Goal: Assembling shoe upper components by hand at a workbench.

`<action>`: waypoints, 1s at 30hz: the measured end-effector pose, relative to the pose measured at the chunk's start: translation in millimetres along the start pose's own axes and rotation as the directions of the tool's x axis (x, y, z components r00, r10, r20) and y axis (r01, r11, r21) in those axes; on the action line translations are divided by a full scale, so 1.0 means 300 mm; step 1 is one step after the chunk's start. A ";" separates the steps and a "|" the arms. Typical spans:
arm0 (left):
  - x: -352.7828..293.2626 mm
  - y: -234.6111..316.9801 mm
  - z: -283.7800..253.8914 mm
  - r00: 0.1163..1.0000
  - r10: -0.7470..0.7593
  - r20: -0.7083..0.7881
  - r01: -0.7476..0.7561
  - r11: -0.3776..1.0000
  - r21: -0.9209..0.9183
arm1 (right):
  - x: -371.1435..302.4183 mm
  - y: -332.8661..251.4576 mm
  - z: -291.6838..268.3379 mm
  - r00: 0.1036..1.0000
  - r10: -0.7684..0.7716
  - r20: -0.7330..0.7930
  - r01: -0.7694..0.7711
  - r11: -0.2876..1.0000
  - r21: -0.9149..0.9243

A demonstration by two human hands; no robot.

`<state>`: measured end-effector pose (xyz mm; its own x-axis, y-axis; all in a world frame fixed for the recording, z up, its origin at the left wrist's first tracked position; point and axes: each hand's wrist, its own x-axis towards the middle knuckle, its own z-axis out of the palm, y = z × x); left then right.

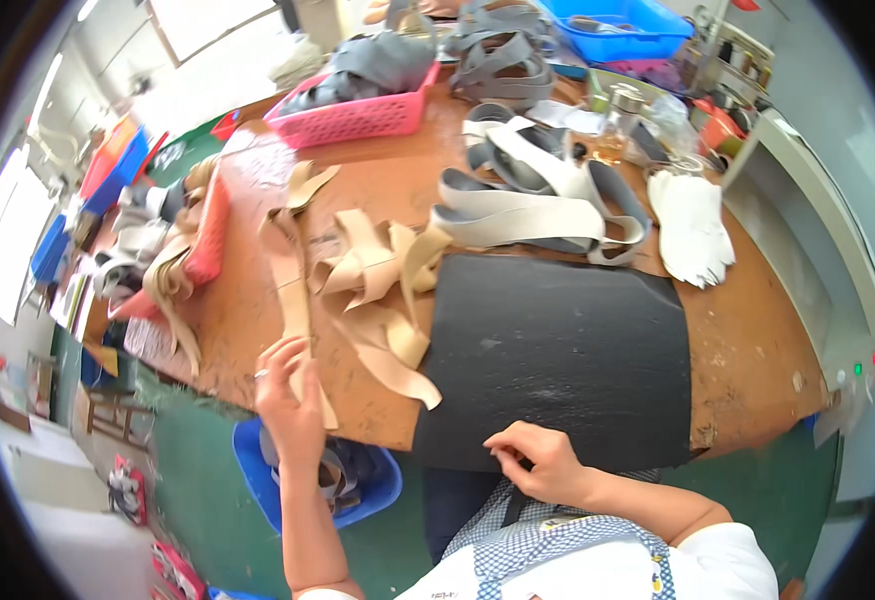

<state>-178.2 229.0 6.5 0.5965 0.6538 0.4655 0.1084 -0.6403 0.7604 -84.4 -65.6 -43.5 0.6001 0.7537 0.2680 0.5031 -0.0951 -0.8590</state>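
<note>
While our left hand [293,405] is over the front edge of the brown wooden counter [758,370], toward its left corner, we have its bent fingers at a long, flat tan strip of leather-like material [294,305]. That strip runs from the counter's left part toward the front edge, just left of a loose heap of curled tan strips [363,270]. We cannot tell whether those fingers pinch it or only touch it. Our right hand [543,462] is above the front edge of a black rectangular mat [558,350], its fingers loosely curled; we see nothing in them, though the fingertips are too hidden to be sure.

To handle the strip well, we would take it near its end between thumb and forefinger, draw it clear of the heap without snagging, and keep it flat and untwisted. We would also mind the blue plastic basin [256,470] below the front edge, where a loose end could drop.
</note>
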 end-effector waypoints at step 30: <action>0.404 0.300 1.055 0.479 0.507 0.716 -0.820 0.549 0.160 | 0.193 0.188 -0.821 0.843 -0.351 -0.407 0.026 0.784 -0.621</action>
<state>155.5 123.1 -12.0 0.9105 -0.3002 0.2845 -0.3026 -0.9524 -0.0366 131.8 -187.3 30.9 0.5826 0.4039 0.7053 0.7962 -0.4582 -0.3952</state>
